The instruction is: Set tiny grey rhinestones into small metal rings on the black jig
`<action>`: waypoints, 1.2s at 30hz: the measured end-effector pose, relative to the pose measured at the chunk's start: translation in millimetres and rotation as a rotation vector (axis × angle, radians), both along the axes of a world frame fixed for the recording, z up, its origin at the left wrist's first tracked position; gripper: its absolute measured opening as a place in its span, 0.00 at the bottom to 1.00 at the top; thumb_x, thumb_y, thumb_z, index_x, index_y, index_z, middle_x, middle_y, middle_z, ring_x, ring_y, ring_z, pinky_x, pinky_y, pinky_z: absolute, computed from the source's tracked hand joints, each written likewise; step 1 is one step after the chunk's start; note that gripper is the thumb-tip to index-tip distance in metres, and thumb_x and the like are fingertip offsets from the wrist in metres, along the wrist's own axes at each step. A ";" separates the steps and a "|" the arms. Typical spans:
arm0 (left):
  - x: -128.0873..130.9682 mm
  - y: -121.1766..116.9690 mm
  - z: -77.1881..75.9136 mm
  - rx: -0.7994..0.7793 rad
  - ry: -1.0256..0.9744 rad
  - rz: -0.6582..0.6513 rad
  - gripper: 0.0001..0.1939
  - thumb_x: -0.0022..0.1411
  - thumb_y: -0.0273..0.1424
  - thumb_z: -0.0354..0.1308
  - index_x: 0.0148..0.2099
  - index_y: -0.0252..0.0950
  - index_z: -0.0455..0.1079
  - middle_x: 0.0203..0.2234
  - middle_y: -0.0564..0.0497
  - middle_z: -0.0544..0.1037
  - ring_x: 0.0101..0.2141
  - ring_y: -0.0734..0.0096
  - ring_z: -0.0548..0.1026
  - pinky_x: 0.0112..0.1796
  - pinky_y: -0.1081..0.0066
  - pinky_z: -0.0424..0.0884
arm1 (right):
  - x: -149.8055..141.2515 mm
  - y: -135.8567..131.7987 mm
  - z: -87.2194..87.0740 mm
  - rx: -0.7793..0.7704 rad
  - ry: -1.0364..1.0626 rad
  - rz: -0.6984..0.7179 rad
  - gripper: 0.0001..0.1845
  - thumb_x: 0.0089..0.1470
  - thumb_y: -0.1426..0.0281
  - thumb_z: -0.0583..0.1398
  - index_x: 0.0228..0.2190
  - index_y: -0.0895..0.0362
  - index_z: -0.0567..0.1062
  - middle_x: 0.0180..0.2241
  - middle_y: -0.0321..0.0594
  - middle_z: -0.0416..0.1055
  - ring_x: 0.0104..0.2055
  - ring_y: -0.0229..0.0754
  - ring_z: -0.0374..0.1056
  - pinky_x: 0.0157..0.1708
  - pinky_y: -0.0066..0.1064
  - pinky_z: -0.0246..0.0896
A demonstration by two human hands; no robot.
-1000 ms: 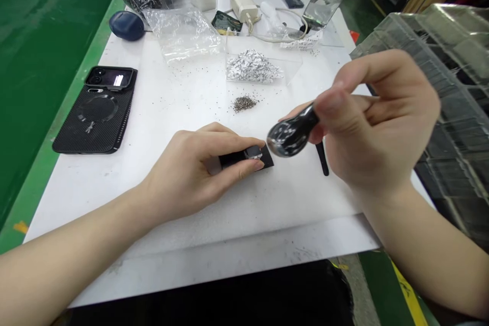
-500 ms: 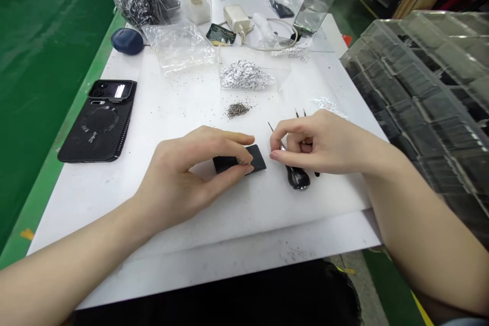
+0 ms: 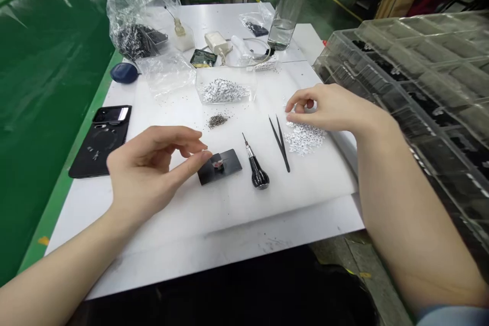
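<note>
My left hand hovers with fingers apart at the left edge of a small dark rectangular block. On the block sits a tiny shiny piece with a reddish patch, too small to name. My right hand is above a loose pile of small white pieces; its fingers are curled, and thumb and index tips look slightly apart. Between the hands lie a black-handled precision screwdriver and black tweezers, both untouched.
Behind the block are a heap of tiny screws and a clear tray of white pieces. A phone lies left. A charger, plastic bags and a water bottle stand farther back. Compartment boxes flank the right.
My right hand has moved right and away from over the screwdriver to the white pile. My left hand has drawn back left, uncovering the block and the shiny piece. The view has shifted.
</note>
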State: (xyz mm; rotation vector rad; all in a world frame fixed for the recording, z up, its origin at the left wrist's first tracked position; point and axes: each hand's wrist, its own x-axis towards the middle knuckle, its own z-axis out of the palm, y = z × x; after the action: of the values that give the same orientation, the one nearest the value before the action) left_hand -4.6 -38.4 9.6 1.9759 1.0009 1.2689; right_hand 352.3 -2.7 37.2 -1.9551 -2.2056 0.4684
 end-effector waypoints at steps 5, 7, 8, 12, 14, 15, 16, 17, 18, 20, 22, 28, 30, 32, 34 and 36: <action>3.8 -1.4 2.2 0.014 0.067 -0.038 0.16 0.71 0.29 0.73 0.54 0.48 0.72 0.36 0.57 0.87 0.37 0.64 0.88 0.38 0.58 0.85 | 1.4 -2.3 0.2 -0.020 0.062 -0.006 0.08 0.57 0.66 0.67 0.37 0.51 0.88 0.33 0.39 0.83 0.37 0.48 0.75 0.36 0.38 0.64; 5.7 -2.4 1.3 0.008 0.033 -0.029 0.18 0.70 0.28 0.74 0.54 0.48 0.70 0.35 0.58 0.87 0.37 0.65 0.88 0.36 0.61 0.85 | 2.3 -2.9 1.5 -0.045 0.085 -0.014 0.07 0.56 0.65 0.68 0.35 0.51 0.89 0.34 0.39 0.83 0.37 0.48 0.75 0.36 0.38 0.64; 6.5 -2.7 0.3 0.007 0.006 -0.026 0.18 0.69 0.28 0.74 0.53 0.48 0.70 0.35 0.58 0.87 0.36 0.65 0.88 0.35 0.61 0.85 | 3.0 -2.8 2.1 -0.065 0.094 -0.010 0.07 0.56 0.64 0.69 0.34 0.50 0.89 0.34 0.39 0.84 0.37 0.48 0.75 0.36 0.38 0.64; 5.3 -1.7 -3.4 -0.001 -0.002 -0.019 0.17 0.69 0.35 0.75 0.53 0.48 0.71 0.35 0.58 0.87 0.35 0.63 0.88 0.34 0.60 0.85 | 5.1 -0.9 2.8 -0.134 0.111 0.013 0.07 0.57 0.62 0.70 0.34 0.49 0.89 0.33 0.38 0.83 0.35 0.46 0.73 0.36 0.38 0.63; 2.6 1.3 -2.4 0.023 0.036 0.010 0.16 0.71 0.38 0.74 0.53 0.48 0.71 0.36 0.57 0.88 0.36 0.62 0.89 0.35 0.59 0.85 | 4.8 0.0 2.5 -0.142 0.117 0.014 0.06 0.57 0.63 0.70 0.34 0.49 0.89 0.33 0.37 0.83 0.35 0.45 0.72 0.36 0.38 0.63; 1.3 3.4 -1.1 0.040 0.059 0.019 0.15 0.72 0.38 0.73 0.53 0.48 0.71 0.37 0.56 0.88 0.37 0.62 0.89 0.36 0.58 0.85 | 4.4 0.2 2.3 -0.146 0.117 0.015 0.06 0.57 0.63 0.69 0.34 0.49 0.89 0.33 0.37 0.83 0.35 0.45 0.72 0.36 0.38 0.62; 0.4 5.7 0.5 0.052 0.084 0.022 0.14 0.73 0.38 0.72 0.53 0.48 0.71 0.38 0.56 0.89 0.39 0.62 0.89 0.37 0.58 0.86 | 4.0 0.3 2.3 -0.149 0.117 0.017 0.06 0.57 0.64 0.69 0.33 0.49 0.89 0.33 0.37 0.82 0.35 0.45 0.72 0.36 0.38 0.62; 0.0 8.0 2.2 0.050 0.109 0.018 0.13 0.74 0.37 0.72 0.53 0.47 0.71 0.40 0.55 0.89 0.41 0.62 0.89 0.40 0.58 0.86 | 3.6 0.3 2.5 -0.154 0.114 0.021 0.06 0.57 0.64 0.69 0.33 0.49 0.89 0.33 0.37 0.82 0.36 0.46 0.72 0.36 0.38 0.62; 0.2 10.3 3.7 0.036 0.128 0.009 0.12 0.74 0.36 0.71 0.53 0.47 0.71 0.42 0.55 0.89 0.42 0.62 0.89 0.43 0.57 0.87 | 3.2 0.2 2.8 -0.159 0.106 0.026 0.07 0.57 0.64 0.69 0.33 0.49 0.89 0.33 0.37 0.82 0.35 0.46 0.72 0.36 0.39 0.62; 1.6 13.7 6.2 -0.010 0.131 -0.001 0.12 0.74 0.35 0.71 0.53 0.47 0.72 0.42 0.55 0.89 0.44 0.62 0.89 0.46 0.57 0.87 | 2.7 -0.2 3.7 -0.163 0.093 0.036 0.07 0.57 0.62 0.68 0.32 0.50 0.88 0.31 0.38 0.81 0.34 0.46 0.71 0.36 0.39 0.61; 3.1 15.7 9.0 -0.010 0.099 0.006 0.12 0.70 0.34 0.73 0.52 0.46 0.74 0.40 0.55 0.90 0.43 0.61 0.89 0.44 0.59 0.87 | 2.3 -0.8 3.9 -0.130 0.098 0.037 0.09 0.56 0.60 0.68 0.32 0.51 0.87 0.30 0.39 0.79 0.32 0.46 0.70 0.35 0.40 0.61; 6.0 40.5 32.6 0.092 0.281 0.073 0.13 0.64 0.35 0.76 0.49 0.45 0.80 0.35 0.56 0.89 0.33 0.64 0.86 0.35 0.63 0.80 | 0.2 0.9 -5.6 0.109 0.259 0.064 0.11 0.58 0.59 0.63 0.35 0.52 0.79 0.36 0.42 0.82 0.33 0.47 0.71 0.37 0.41 0.62; 13.0 63.6 40.5 0.099 0.342 0.112 0.12 0.66 0.35 0.73 0.51 0.44 0.80 0.38 0.55 0.89 0.38 0.63 0.87 0.39 0.63 0.79 | -1.9 2.1 -8.6 0.151 0.297 0.086 0.08 0.57 0.61 0.63 0.34 0.52 0.77 0.33 0.41 0.81 0.33 0.47 0.72 0.37 0.40 0.62; 23.1 91.1 43.7 0.079 0.322 0.141 0.14 0.65 0.34 0.72 0.51 0.41 0.79 0.35 0.58 0.88 0.40 0.66 0.87 0.40 0.66 0.78 | -4.8 2.8 -10.0 0.185 0.303 0.105 0.05 0.54 0.64 0.63 0.32 0.52 0.75 0.31 0.39 0.78 0.33 0.46 0.71 0.38 0.39 0.63; 33.8 116.4 41.8 0.075 0.310 0.164 0.16 0.64 0.34 0.72 0.53 0.41 0.77 0.34 0.62 0.87 0.41 0.69 0.85 0.44 0.65 0.76 | -7.5 3.0 -10.7 0.211 0.304 0.127 0.02 0.52 0.68 0.63 0.31 0.52 0.74 0.30 0.38 0.77 0.33 0.45 0.71 0.39 0.38 0.63; 43.1 133.9 37.0 0.073 0.310 0.180 0.18 0.65 0.34 0.72 0.56 0.42 0.77 0.33 0.65 0.86 0.47 0.69 0.82 0.54 0.63 0.73 | -9.3 3.2 -11.8 0.209 0.304 0.147 0.03 0.51 0.70 0.63 0.31 0.52 0.75 0.31 0.37 0.77 0.34 0.44 0.71 0.39 0.36 0.63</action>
State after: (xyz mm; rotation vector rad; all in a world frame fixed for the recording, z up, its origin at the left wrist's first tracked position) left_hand 38.5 95.5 46.6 2.2275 1.3239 1.1247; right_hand 343.0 0.5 25.4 -1.5139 -2.1145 0.4948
